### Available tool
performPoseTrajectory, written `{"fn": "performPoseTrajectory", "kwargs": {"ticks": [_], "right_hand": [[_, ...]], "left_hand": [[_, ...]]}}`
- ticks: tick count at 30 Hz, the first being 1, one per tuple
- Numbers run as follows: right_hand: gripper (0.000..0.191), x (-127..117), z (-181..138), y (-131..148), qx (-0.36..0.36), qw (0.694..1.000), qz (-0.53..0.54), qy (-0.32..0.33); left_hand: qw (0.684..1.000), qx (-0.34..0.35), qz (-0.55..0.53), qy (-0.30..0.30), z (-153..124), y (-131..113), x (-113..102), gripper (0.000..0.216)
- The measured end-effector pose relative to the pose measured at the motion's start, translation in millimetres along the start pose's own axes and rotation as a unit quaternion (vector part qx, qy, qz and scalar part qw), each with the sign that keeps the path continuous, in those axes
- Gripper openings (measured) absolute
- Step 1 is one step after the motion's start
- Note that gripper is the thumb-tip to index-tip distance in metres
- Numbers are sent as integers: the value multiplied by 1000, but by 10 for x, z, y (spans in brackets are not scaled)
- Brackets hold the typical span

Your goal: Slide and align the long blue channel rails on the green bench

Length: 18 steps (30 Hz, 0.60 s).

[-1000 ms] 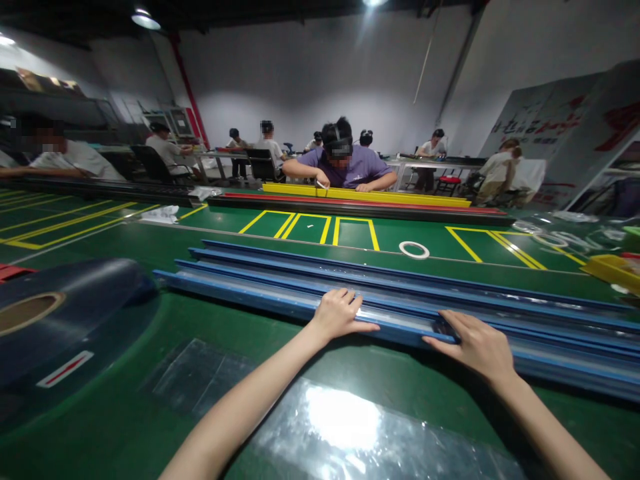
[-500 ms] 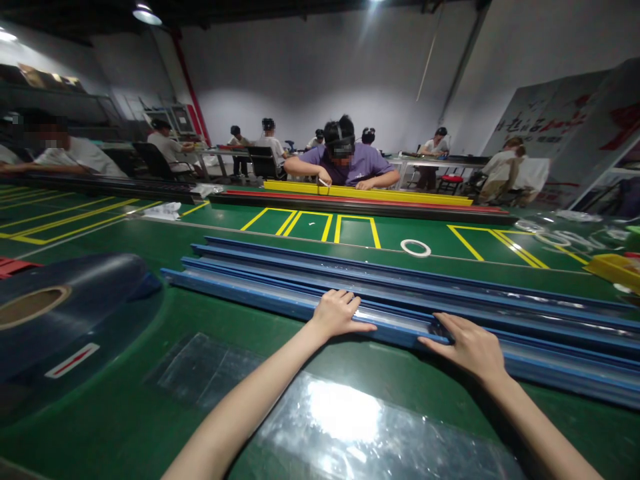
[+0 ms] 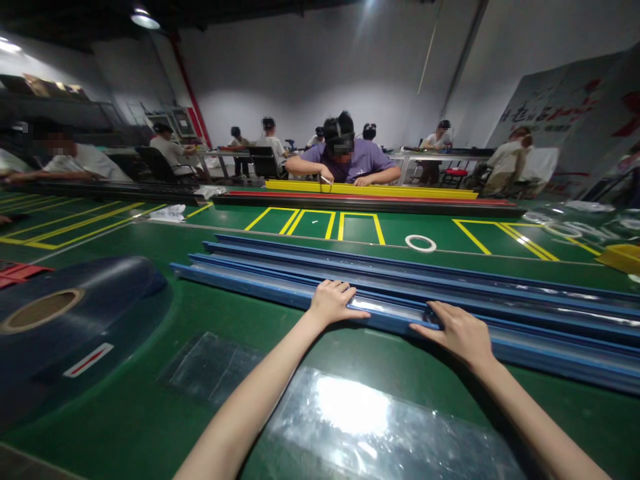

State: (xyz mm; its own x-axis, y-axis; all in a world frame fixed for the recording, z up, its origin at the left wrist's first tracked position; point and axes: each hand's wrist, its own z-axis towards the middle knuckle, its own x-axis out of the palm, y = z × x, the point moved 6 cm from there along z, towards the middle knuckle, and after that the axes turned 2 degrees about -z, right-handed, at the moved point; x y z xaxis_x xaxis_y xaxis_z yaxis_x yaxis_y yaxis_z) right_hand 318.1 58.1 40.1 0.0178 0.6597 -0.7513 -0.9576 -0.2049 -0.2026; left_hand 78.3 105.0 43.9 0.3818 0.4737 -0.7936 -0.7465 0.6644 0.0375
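Several long blue rails [image 3: 500,293] lie side by side across the green table [image 3: 125,373]. My left hand [image 3: 333,301] rests on the nearest blue rail [image 3: 240,283], its fingers curled over the top and its thumb along the front edge. My right hand [image 3: 457,330] lies flat on the same rail a little to the right, fingers stretched out over it. A strip of clear film [image 3: 385,308] shines on the rail between the two hands.
A big roll of dark film [image 3: 65,320] lies at the left. Clear plastic sheet [image 3: 350,420] covers the table near me. A white tape ring [image 3: 421,243] sits beyond the rails. Across the table a person in purple [image 3: 345,160] works over yellow and red rails [image 3: 370,193]. Other people sit behind.
Both hands have slid a little to the left along the nearest blue rail, and the view has shifted slightly. They stay on the rail.
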Motion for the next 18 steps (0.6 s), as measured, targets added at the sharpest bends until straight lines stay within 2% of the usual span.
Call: {"fn": "performPoseTrajectory", "kwargs": {"ticks": [10, 18], "right_hand": [[65, -7, 25, 138, 2, 1000, -1, 14], [66, 10, 129, 400, 11, 997, 26, 67]], "left_hand": [[1000, 13, 8, 11, -70, 80, -33, 67], [1000, 18, 9, 21, -225, 277, -142, 66]]}}
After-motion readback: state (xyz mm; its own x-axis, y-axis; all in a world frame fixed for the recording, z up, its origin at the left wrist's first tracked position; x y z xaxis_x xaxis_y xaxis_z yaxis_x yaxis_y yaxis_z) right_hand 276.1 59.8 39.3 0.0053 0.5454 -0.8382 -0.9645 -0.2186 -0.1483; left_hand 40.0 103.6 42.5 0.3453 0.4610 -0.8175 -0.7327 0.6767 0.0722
